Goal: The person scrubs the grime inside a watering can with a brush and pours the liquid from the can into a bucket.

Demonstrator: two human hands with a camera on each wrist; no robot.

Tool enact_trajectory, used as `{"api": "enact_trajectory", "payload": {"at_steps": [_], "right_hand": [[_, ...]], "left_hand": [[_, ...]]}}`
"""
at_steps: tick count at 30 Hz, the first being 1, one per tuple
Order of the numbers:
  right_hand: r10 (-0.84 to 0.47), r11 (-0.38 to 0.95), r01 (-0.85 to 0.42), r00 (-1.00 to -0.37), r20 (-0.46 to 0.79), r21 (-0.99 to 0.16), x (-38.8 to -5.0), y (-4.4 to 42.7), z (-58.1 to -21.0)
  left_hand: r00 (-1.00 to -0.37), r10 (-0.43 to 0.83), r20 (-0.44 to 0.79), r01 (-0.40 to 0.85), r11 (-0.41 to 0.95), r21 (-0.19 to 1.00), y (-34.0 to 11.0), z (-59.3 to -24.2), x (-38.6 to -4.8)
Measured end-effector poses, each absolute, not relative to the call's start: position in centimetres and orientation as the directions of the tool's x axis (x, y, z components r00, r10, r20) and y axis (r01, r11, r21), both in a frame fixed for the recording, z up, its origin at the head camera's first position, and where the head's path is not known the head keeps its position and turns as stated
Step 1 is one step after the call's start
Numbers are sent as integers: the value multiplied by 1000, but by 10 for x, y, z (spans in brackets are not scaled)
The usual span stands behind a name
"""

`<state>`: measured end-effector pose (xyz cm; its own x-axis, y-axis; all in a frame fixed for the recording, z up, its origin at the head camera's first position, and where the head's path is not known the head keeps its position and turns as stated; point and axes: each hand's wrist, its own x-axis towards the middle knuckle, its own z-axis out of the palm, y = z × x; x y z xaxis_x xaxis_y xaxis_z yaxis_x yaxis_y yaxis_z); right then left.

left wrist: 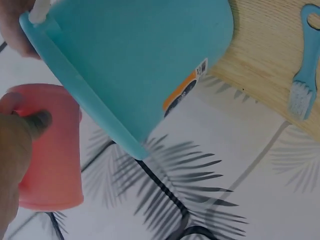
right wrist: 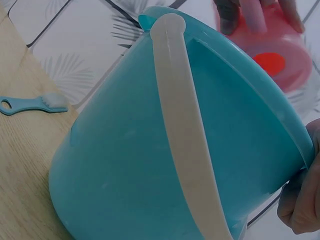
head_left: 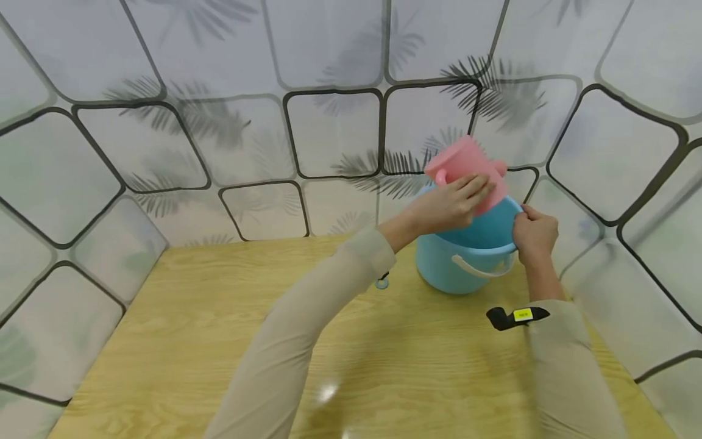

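Note:
My left hand (head_left: 452, 204) holds a pink plastic cup (head_left: 466, 163) tilted above the mouth of a light blue bucket (head_left: 450, 265). In the left wrist view the thumb lies against the side of the cup (left wrist: 55, 150). On the bucket's right side, my right hand (head_left: 534, 235) grips the rim, with the thumb over the edge. The bucket stands on the table, and its white handle (head_left: 477, 268) hangs down at the front. What lies inside the bucket is hidden.
A small blue brush (right wrist: 30, 104) with pale bristles lies on the wooden table (head_left: 219, 329), left of the bucket; my left sleeve covers most of it in the head view. Patterned white walls (head_left: 340, 134) rise behind and at both sides.

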<state>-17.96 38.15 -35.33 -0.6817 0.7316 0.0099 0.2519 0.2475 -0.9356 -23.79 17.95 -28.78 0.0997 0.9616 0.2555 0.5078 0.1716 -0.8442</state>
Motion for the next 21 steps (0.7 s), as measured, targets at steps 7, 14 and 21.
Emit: {"api": "enact_trajectory", "payload": {"at_steps": [7,14,21], "right_hand": [[727,241,255,-687,0,-936,-179,385,-352],[726,240,244,-688,7,-940,-179,384,-352],[726,257,237,-687,25,-937,-178,385,-353]], "left_hand": [[137,942,306,475,208,-855,175,-278,-242],[157,976,149,447,64,-892,178,-253,-238],[107,994,12,523,-46,-851,175,-243,-234]]}}
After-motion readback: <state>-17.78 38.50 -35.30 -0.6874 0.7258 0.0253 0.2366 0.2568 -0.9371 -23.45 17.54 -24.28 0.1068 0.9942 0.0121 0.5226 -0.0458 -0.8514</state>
